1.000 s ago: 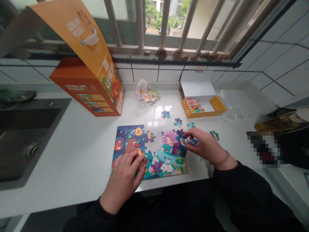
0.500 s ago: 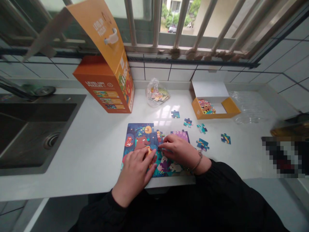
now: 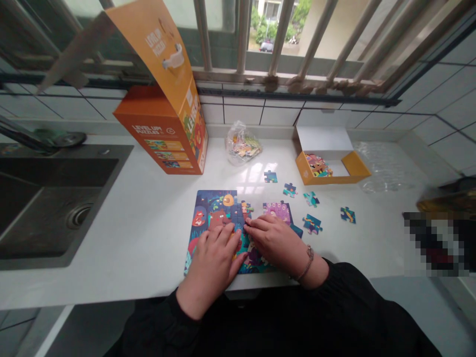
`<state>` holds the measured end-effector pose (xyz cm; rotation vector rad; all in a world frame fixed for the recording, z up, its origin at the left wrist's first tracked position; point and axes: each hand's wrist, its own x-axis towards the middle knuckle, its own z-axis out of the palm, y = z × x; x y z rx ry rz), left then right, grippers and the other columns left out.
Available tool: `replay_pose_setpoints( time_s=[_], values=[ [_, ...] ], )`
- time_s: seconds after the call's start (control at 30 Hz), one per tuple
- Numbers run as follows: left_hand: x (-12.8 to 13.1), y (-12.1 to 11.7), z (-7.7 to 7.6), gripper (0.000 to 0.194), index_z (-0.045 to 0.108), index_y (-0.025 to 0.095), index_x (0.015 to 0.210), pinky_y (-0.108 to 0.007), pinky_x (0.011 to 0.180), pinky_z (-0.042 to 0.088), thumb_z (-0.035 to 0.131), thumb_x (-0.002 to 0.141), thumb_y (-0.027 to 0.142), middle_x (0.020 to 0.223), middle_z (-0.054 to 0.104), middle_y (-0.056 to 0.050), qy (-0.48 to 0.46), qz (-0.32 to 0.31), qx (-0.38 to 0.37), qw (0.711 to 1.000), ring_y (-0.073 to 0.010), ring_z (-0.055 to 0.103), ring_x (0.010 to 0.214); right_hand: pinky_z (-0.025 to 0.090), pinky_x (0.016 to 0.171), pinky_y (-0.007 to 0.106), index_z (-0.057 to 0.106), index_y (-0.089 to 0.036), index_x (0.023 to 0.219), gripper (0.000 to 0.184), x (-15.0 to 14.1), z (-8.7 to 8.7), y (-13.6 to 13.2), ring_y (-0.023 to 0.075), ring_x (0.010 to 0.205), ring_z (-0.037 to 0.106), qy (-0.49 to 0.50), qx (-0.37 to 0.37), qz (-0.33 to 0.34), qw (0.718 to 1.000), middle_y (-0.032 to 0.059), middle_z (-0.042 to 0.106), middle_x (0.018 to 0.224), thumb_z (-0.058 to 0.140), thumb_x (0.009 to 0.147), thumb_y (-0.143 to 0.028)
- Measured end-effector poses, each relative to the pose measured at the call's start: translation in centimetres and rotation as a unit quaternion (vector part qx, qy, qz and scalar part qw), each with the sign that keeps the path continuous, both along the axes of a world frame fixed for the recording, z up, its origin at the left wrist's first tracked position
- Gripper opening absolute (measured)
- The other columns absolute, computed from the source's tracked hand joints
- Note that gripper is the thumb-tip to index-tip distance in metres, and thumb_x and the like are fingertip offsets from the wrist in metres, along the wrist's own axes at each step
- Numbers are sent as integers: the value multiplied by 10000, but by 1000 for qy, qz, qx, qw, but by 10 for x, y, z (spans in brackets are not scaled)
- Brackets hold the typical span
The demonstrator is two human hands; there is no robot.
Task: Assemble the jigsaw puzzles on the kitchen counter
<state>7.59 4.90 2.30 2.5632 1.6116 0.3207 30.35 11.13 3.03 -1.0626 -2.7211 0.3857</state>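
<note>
A partly joined jigsaw puzzle with dark blue night scenery and animals lies flat near the counter's front edge. My left hand rests palm down over its lower left part, fingers stretched out and holding nothing. Across the lower right part lies my right hand, its fingers extended side by side with the tips touching the puzzle's middle; its thumb is hidden. Just above those fingertips, a gap shows the white counter between the purple section and the bear section. Loose puzzle pieces lie to the right of the puzzle.
Behind the puzzle stand a tall orange puzzle box with its lid raised and a clear bag of pieces. An open yellow box holds more pieces, with clear plastic packaging beside it. A dark sink is at the left.
My right hand has lowered and flattened onto the puzzle, its wrist slightly nearer me. My left hand has spread a little further to the right over the puzzle.
</note>
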Motion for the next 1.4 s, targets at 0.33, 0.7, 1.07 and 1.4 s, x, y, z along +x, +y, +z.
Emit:
replay_pose_setpoints(
  time_s=[0.33,0.7,1.07,1.4],
  values=[
    [16,25,-1,447,640,178,1467,-562,1152,464,642,1071,385,1582,646,-139,1,-34,37,999,-363,620,1391,560,1149,488,749,-182,1271,271,30,-1,-19,292,1248,682,99,55,-76,991,115,770,1351,619,1035,-151],
    [16,24,-9,485,599,206,1560,-566,1149,447,588,1090,326,1691,545,-88,27,-24,56,998,-358,592,1413,575,1084,590,722,-126,1307,422,255,-30,-1,398,1207,719,-13,78,-384,920,233,760,1301,607,973,-357],
    [11,19,-7,493,613,213,1552,-563,1160,466,613,1072,325,1690,547,-85,10,-24,35,999,-351,600,1417,607,936,481,745,-166,1202,381,258,-20,2,326,994,751,-4,31,-373,927,159,784,1141,626,923,-397],
    [-10,9,-9,498,615,251,1555,-564,1163,469,599,1066,346,1673,567,-83,-14,-21,26,999,-353,603,1424,601,894,433,712,-189,1203,387,229,-8,-9,297,950,750,22,26,-412,910,129,783,1113,707,891,-419]
  ],
)
